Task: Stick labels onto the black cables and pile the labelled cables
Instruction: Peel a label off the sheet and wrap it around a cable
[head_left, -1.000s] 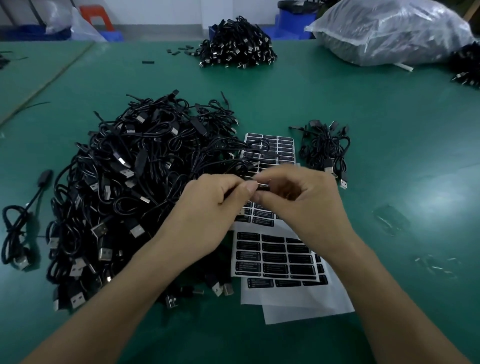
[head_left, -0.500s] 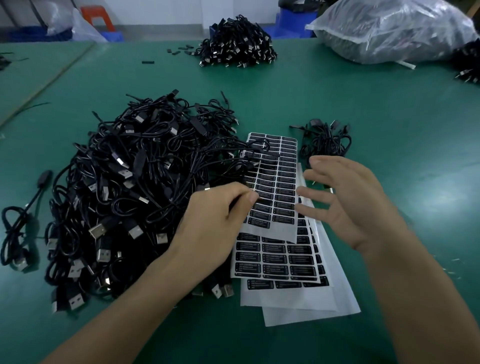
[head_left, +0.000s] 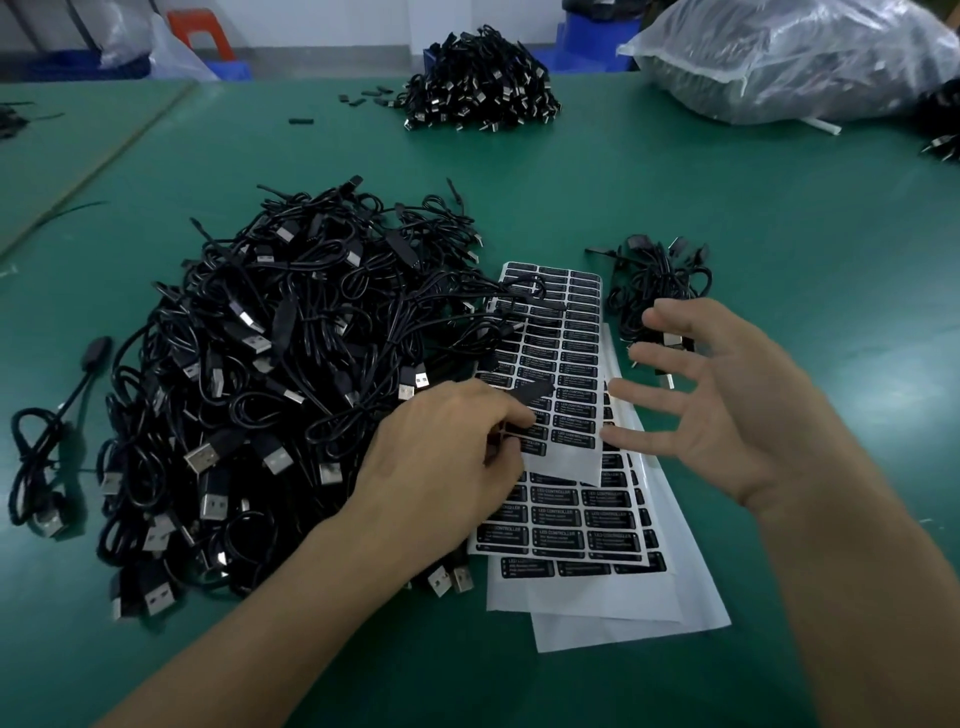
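Note:
A big tangled heap of black USB cables (head_left: 270, 374) lies left of centre on the green table. To its right lie overlapping sheets of black labels (head_left: 563, 332), the top one partly over the lower sheets (head_left: 587, 525). My left hand (head_left: 447, 462) rests over the sheets' left edge, its fingers curled and pinching a black cable piece (head_left: 535, 389). My right hand (head_left: 722, 410) hovers over the sheets' right side with fingers spread and nothing in it. Just beyond its fingertips sits a small pile of cables (head_left: 660, 280).
Another heap of cables (head_left: 478, 88) sits at the table's far edge, with a bulging plastic bag (head_left: 795, 57) at the far right. A single cable (head_left: 47, 431) lies loose at the left. Bare green table (head_left: 675, 182) spreads beyond the sheets.
A second ago both hands pinched a cable together over the sheets. My right hand has let go, opened and drawn away to the right; my left hand keeps its pinch and has sunk slightly.

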